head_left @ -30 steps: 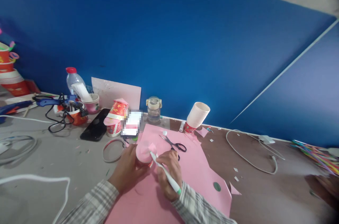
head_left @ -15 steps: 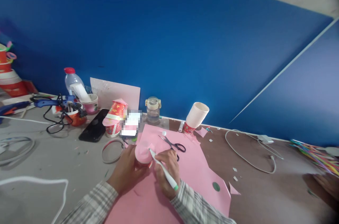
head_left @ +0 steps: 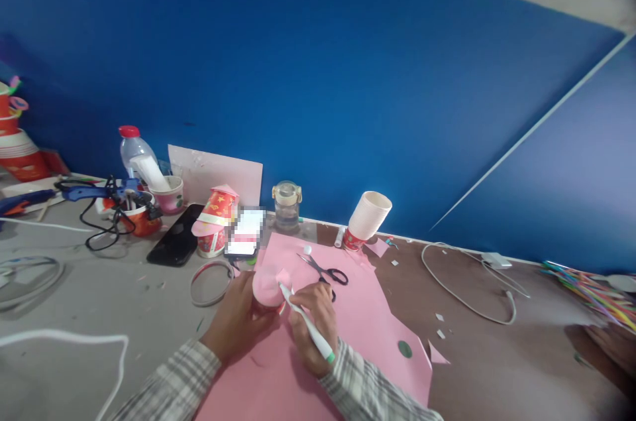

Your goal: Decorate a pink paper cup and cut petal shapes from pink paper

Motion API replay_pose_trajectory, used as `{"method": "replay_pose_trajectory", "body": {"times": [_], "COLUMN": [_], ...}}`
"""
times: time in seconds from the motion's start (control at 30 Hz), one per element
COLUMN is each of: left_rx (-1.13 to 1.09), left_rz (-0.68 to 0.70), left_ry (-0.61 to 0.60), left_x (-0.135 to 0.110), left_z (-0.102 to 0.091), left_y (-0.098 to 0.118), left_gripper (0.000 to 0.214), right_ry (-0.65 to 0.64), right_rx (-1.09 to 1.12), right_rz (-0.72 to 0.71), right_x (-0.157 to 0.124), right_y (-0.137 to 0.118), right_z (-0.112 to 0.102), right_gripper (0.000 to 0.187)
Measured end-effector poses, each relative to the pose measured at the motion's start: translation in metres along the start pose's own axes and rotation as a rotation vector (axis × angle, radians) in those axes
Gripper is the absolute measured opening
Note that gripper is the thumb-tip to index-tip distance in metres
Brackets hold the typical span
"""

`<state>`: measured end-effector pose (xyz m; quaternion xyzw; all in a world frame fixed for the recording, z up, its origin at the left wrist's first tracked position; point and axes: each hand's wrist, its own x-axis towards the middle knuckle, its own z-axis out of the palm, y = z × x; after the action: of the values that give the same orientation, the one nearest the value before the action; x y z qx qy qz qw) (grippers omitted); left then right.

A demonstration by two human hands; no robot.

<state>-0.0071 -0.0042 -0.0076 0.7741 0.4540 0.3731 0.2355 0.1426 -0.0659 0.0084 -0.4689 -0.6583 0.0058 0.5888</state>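
My bare right hand (head_left: 322, 315) casts a soft shadow on flat pink paper (head_left: 368, 328). The smooth blue wall panel (head_left: 308, 89) darkens leftward.

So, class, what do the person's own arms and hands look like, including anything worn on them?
The left sleeve and right sleeve are long and matching, in a checked pattern of pale and grey lines, reaching close to the wrists. The left fingers and right fingers are bare, with no gloves.
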Motion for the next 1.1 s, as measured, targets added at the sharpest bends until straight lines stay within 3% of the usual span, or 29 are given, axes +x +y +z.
{"method": "replay_pose_trajectory", "body": {"times": [0.4, 0.93, 1.1], "left_rx": [0.013, 0.035, 0.004], "left_rz": [-0.006, 0.041, 0.011], "left_ry": [-0.005, -0.073, -0.063], "left_x": [-0.001, -0.001, -0.001], "left_z": [0.002, 0.003, 0.002], "left_y": [-0.004, -0.010, -0.008], "left_gripper": [0.047, 0.039, 0.037], "right_ry": [0.061, -0.046, -0.007], "right_rx": [-0.027, 0.035, 0.001], "right_rz": [0.001, -0.157, -0.106], "right_x": [0.002, 0.003, 0.003], "right_y": [-0.002, -0.015, -0.012], "right_z": [0.000, -0.005, -0.005], "right_gripper": [0.012, 0.015, 0.014]}}
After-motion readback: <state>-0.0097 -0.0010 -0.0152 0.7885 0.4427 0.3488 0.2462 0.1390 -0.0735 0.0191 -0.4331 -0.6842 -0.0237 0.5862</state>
